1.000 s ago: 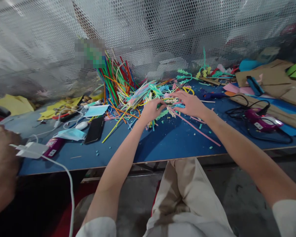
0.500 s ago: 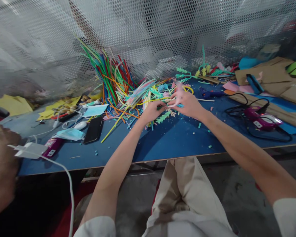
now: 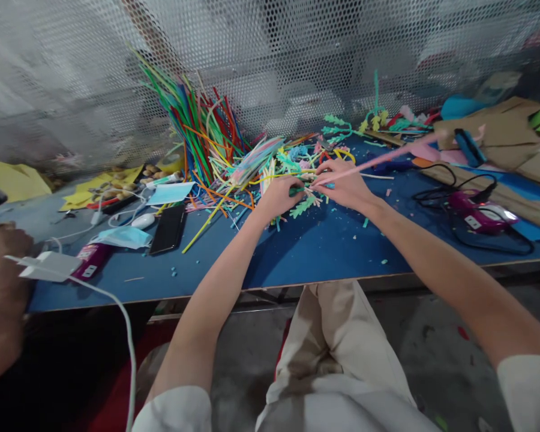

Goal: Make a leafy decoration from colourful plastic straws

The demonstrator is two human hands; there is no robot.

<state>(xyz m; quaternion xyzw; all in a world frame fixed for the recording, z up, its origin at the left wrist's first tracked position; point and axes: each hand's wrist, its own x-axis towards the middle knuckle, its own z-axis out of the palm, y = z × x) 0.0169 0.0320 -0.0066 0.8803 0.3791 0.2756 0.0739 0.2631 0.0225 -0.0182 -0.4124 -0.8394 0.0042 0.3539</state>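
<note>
My right hand (image 3: pixel 342 183) pinches a pink pipe cleaner (image 3: pixel 387 157), whose long end runs up to the right and is smeared by motion. Close beside it, my left hand (image 3: pixel 280 197) is closed, its fingertips almost meeting the right ones. Something green shows in the curl of the left fingers, but I cannot make out what they grip. Under and behind both hands lies a heap of pipe cleaner pieces, with a pale green leaf-shaped piece (image 3: pixel 302 208) just below the fingertips.
A tall bundle of coloured pipe cleaners (image 3: pixel 195 126) leans on the perforated metal screen (image 3: pixel 297 72). Left are a black phone (image 3: pixel 167 229), a face mask (image 3: pixel 125 237) and a white charger (image 3: pixel 49 265). Right is a purple power strip (image 3: pixel 481 213) with cables. Another person's hand (image 3: pixel 2 246) is far left.
The pink pipe cleaner, a blur above my right hand before, now stretches out to the upper right. Both hands stay close together at nearly the same spot. The view has shifted slightly.
</note>
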